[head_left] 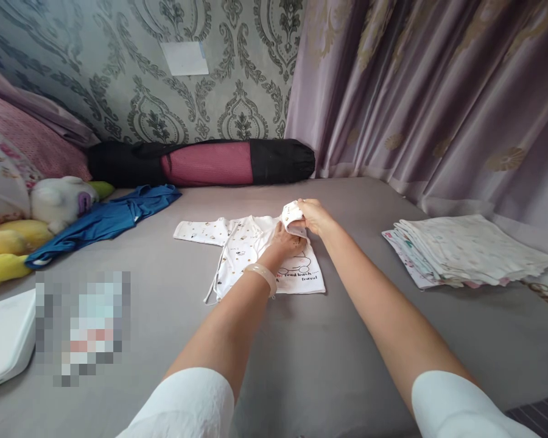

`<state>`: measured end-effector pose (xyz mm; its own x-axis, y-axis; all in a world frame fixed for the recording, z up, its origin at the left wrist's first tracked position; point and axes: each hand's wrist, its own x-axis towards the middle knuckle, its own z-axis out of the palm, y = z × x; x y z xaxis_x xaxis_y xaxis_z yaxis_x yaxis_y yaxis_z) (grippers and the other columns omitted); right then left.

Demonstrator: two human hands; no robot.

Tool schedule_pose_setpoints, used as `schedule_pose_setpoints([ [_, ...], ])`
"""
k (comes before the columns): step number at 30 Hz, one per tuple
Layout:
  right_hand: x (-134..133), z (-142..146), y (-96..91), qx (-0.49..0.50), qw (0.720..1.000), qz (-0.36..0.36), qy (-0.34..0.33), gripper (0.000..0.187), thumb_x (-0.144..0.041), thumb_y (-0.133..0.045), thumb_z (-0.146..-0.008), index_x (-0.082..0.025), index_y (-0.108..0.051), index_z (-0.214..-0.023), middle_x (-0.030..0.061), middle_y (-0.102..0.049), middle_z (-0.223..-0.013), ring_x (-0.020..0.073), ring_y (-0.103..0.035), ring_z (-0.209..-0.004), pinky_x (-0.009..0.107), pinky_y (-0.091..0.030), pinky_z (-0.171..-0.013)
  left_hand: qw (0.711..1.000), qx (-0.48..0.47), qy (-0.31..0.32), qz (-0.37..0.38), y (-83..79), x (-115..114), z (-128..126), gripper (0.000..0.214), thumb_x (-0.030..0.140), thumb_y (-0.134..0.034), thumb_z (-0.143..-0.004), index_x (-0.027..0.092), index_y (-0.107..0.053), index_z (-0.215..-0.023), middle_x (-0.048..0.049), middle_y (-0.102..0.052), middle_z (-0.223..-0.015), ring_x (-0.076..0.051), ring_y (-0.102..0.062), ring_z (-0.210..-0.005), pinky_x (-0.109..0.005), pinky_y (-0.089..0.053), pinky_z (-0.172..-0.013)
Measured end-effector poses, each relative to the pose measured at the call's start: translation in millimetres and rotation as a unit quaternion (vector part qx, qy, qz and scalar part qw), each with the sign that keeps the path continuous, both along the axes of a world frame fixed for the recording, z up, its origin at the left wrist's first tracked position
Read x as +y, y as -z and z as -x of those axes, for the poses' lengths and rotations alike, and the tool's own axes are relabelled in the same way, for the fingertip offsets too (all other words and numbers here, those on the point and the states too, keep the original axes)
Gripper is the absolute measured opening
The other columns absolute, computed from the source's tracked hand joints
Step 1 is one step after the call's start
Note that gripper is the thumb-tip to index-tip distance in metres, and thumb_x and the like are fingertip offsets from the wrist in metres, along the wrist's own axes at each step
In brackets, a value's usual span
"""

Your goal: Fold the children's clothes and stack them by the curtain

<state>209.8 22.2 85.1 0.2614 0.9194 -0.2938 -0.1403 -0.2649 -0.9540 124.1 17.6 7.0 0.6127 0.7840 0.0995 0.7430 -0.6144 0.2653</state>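
Observation:
A small white baby shirt [237, 243] with tiny prints and black lettering lies spread on the grey bed sheet [301, 340]. Its left sleeve lies stretched out flat. My left hand [285, 240], a pale bangle on the wrist, presses down on the shirt's upper right part with the fingers closed on the cloth. My right hand [313, 214] grips the shirt's right sleeve [292, 214] and holds it folded over toward the middle.
A stack of folded printed cloths [466, 249] lies at the right. A blue garment [105, 220], plush toys [36, 225] and a white box [7, 337] sit at the left. A black and pink rolled bag [210, 162] lies along the wall. Purple curtains [438, 91] hang at the right.

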Motion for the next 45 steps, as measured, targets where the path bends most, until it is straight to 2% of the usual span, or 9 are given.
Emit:
schedule_pose_setpoints([
  [7, -3, -4, 1.6, 0.038, 0.999, 0.024, 0.013, 0.021, -0.016, -0.042, -0.101, -0.01, -0.062, -0.095, 0.0026, -0.066, -0.062, 0.014, -0.066, -0.055, 0.031, -0.061, -0.058, 1.0, 0.018, 0.004, 0.005, -0.8, -2, 0, 0.053, 0.029, -0.034, -0.094, 0.024, -0.044, -0.145, -0.0074, -0.047, -0.152, -0.03, -0.03, -0.146, -0.057, -0.017, -0.12],
  [14, -6, -22, 2.7, 0.071, 0.997, 0.025, 0.033, 0.019, -0.016, -0.042, -0.1, -0.01, -0.06, -0.098, 0.0032, -0.067, -0.065, 0.0145, -0.067, -0.057, 0.033, -0.062, -0.06, 0.996, 0.062, 0.0, 0.064, -5.3, 9, 7, 0.065, 0.044, -0.026, -0.098, 0.014, -0.022, -0.156, -0.0122, -0.018, -0.165, -0.033, -0.013, -0.152, -0.054, -0.015, -0.122],
  [17, -5, -24, 5.1, 0.077, 0.996, 0.018, 0.034, 0.016, -0.017, -0.045, -0.099, -0.011, -0.06, -0.1, 0.0034, -0.068, -0.067, 0.015, -0.067, -0.059, 0.034, -0.063, -0.062, 0.995, 0.077, -0.035, 0.057, -9.9, 10, 27, 0.065, 0.041, -0.021, -0.1, 0.008, -0.021, -0.155, -0.0171, -0.019, -0.164, -0.03, -0.014, -0.152, -0.049, -0.015, -0.122],
  [21, -2, -17, 9.3, 0.074, 0.996, 0.016, 0.041, 0.016, -0.022, -0.05, -0.098, -0.011, -0.061, -0.101, 0.0043, -0.068, -0.066, 0.0166, -0.068, -0.061, 0.032, -0.062, -0.058, 0.99, 0.097, -0.098, 0.019, -12.1, 7, 72, 0.061, 0.04, -0.019, -0.101, 0.009, -0.027, -0.153, -0.0165, -0.022, -0.163, -0.028, -0.015, -0.152, -0.048, -0.013, -0.123],
  [25, 4, -4, 16.0, 0.057, 0.996, 0.039, 0.054, 0.015, -0.021, -0.049, -0.097, -0.01, -0.059, -0.101, 0.0037, -0.066, -0.064, 0.0163, -0.068, -0.06, 0.029, -0.062, -0.056, 0.982, 0.103, -0.16, -0.003, -7.0, 1, 111, 0.061, 0.042, -0.019, -0.101, 0.01, -0.029, -0.153, -0.0151, -0.025, -0.162, -0.027, -0.015, -0.152, -0.049, -0.011, -0.123],
  [28, 9, 7, 22.4, 0.044, 0.996, 0.046, 0.056, 0.016, -0.015, -0.045, -0.096, -0.009, -0.059, -0.1, 0.0028, -0.064, -0.061, 0.0152, -0.066, -0.058, 0.029, -0.062, -0.057, 0.978, 0.09, -0.189, 0.014, -0.7, -3, 125, 0.063, 0.044, -0.019, -0.101, 0.01, -0.03, -0.153, -0.0136, -0.026, -0.162, -0.027, -0.016, -0.152, -0.049, -0.011, -0.123],
  [34, 16, 24, 37.1, 0.0, 0.997, 0.05, 0.065, 0.016, -0.012, -0.045, -0.092, -0.011, -0.06, -0.097, 0.0008, -0.062, -0.061, 0.0143, -0.065, -0.057, 0.032, -0.062, -0.06, 0.98, 0.053, -0.19, 0.005, 11.6, -6, 129, 0.061, 0.044, -0.02, -0.101, 0.011, -0.033, -0.151, -0.0122, -0.03, -0.161, -0.025, -0.02, -0.151, -0.047, -0.011, -0.124],
  [40, 19, 41, 53.8, -0.109, 0.99, 0.051, 0.078, 0.01, -0.023, -0.054, -0.089, -0.017, -0.062, -0.092, 0.001, -0.062, -0.065, 0.0167, -0.065, -0.06, 0.03, -0.059, -0.058, 0.981, 0.011, -0.191, -0.008, 10.7, -10, 130, 0.059, 0.039, -0.025, -0.101, 0.01, -0.032, -0.151, -0.0137, -0.037, -0.157, -0.024, -0.025, -0.15, -0.046, -0.014, -0.124],
  [45, 17, 56, 57.5, -0.216, 0.974, 0.033, 0.057, 0.023, -0.038, -0.048, -0.093, -0.021, -0.064, -0.091, 0.0081, -0.07, -0.083, 0.0236, -0.069, -0.084, 0.035, -0.056, -0.077, 0.983, -0.011, -0.184, -0.013, 9.0, -12, 131, 0.058, 0.037, -0.027, -0.1, 0.01, -0.032, -0.151, -0.0144, -0.04, -0.155, -0.025, -0.028, -0.148, -0.048, -0.015, -0.123],
])
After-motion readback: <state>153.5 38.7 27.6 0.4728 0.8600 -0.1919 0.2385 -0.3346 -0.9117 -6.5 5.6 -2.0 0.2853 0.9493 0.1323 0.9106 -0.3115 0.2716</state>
